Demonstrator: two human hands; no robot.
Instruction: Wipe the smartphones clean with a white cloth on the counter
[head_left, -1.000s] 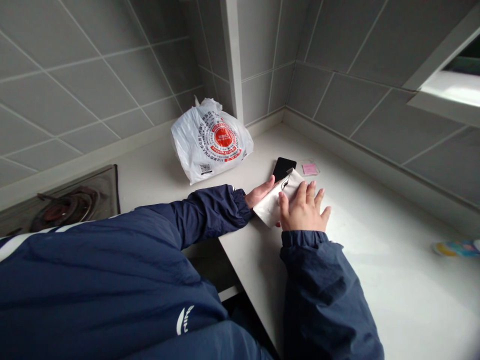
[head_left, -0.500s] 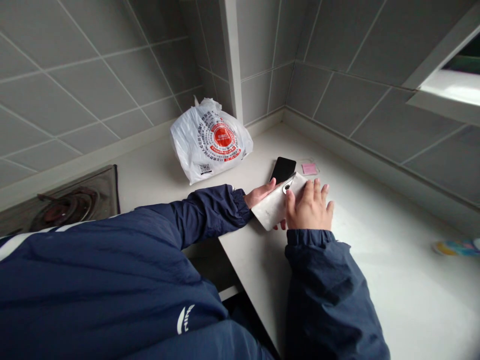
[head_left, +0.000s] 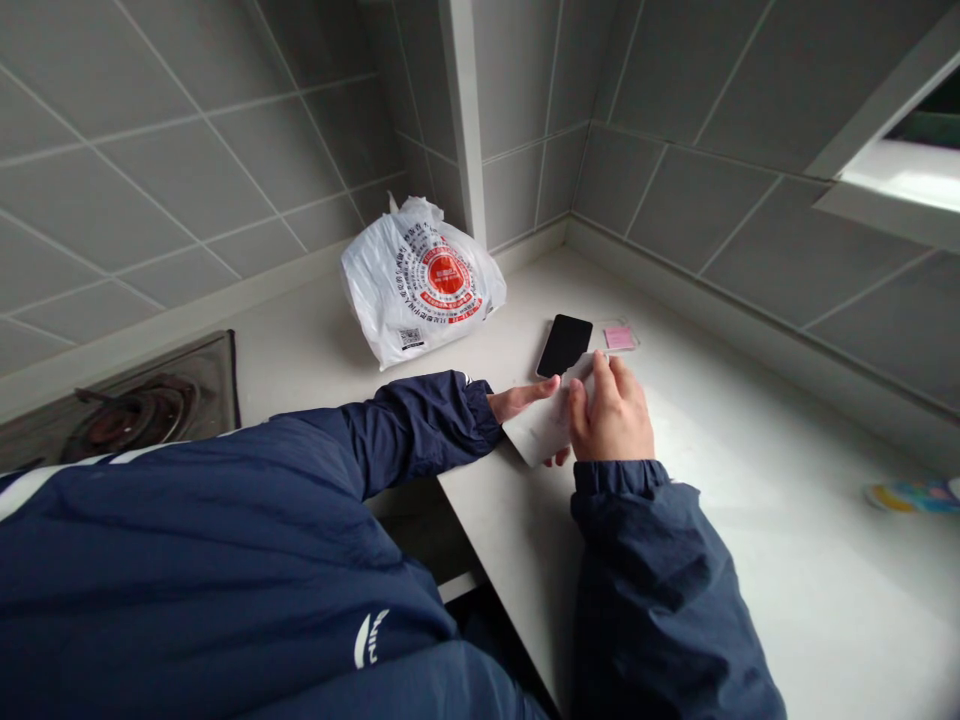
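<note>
My left hand (head_left: 523, 399) is closed around a white phone (head_left: 538, 430), its thumb along the upper edge and fingertips showing underneath. The phone is tilted over the counter's front edge, pale back side up. My right hand (head_left: 619, 418) grips the far end, thumb on the back and fingers curled over the top, so the round camera ring is hidden. Just beyond my hands, a black phone (head_left: 565, 342) lies flat. Beside it rests a small clear case with a pink piece (head_left: 619, 338) in it.
A white plastic bag (head_left: 412, 290) with red and black print stands by the wall corner. At left is a gas stove (head_left: 161, 410). On the right lies a blurred, colourful object (head_left: 911, 496). Grey tiled walls border the white counter (head_left: 750, 480).
My right hand has gone from lying spread on the phone's back to curling around its far end, covering the camera ring. My left thumb has straightened along the edge.
</note>
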